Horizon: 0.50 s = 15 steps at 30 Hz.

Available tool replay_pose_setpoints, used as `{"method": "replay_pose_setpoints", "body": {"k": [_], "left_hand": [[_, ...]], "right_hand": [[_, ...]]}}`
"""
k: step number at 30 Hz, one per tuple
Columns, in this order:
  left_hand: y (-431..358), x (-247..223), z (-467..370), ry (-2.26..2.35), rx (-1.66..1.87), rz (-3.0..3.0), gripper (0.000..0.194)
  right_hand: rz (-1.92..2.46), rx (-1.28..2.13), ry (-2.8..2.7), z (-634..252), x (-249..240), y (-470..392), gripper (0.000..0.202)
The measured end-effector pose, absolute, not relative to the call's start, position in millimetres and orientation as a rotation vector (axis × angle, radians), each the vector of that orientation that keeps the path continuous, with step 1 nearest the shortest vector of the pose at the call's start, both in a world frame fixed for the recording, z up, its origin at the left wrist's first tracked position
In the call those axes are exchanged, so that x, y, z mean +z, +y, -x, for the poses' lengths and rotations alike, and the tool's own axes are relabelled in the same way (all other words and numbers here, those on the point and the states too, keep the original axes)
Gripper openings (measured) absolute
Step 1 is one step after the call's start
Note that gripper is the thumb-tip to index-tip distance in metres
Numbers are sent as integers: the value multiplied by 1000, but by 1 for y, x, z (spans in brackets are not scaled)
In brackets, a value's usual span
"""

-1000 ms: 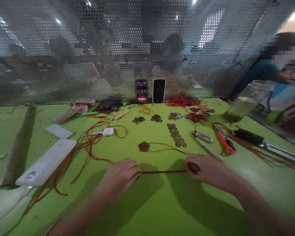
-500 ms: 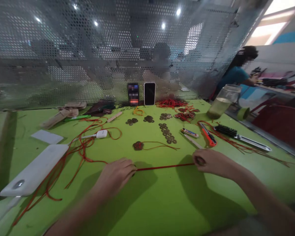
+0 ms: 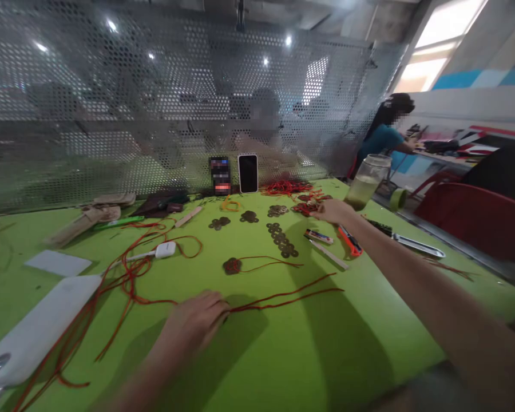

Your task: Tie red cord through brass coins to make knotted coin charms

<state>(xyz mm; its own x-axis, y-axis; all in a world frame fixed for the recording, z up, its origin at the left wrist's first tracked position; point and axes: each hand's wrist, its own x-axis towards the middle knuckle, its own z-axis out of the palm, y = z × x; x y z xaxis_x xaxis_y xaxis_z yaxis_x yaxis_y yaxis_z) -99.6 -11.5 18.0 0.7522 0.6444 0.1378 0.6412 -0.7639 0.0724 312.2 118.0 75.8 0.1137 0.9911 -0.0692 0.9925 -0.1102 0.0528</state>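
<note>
Corded coin cluster (image 3: 232,266) looks done; coins (image 3: 278,237) beyond it look bare. Left hand (image 3: 199,315) nearer, pinched on red cord (image 3: 249,307); right hand (image 3: 332,210) farther, grip unclear.

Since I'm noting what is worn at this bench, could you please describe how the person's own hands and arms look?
The left hand and right hand are both ungloved. The left forearm and right forearm are bare where they show, with no sleeve, watch or bracelet visible. Small details, such as a ring, are too blurred to tell.
</note>
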Motion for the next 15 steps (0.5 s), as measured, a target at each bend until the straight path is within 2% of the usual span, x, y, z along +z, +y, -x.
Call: {"method": "replay_pose_setpoints", "body": {"k": [3, 6, 10, 15], "left_hand": [[-13, 20, 100, 978, 361, -3080, 19], [-16, 26, 100, 910, 635, -3177, 20], [-20, 43, 92, 944, 966, -3025, 23], [-18, 75, 61, 1100, 1094, -2502, 29]], "right_hand": [[-2220, -131, 2060, -310, 67, 129, 27], [-2201, -120, 2188, -309, 80, 126, 26], [-2156, 20, 2432, -300, 129, 113, 29], [-1845, 41, 2807, -262, 194, 72, 33]]}}
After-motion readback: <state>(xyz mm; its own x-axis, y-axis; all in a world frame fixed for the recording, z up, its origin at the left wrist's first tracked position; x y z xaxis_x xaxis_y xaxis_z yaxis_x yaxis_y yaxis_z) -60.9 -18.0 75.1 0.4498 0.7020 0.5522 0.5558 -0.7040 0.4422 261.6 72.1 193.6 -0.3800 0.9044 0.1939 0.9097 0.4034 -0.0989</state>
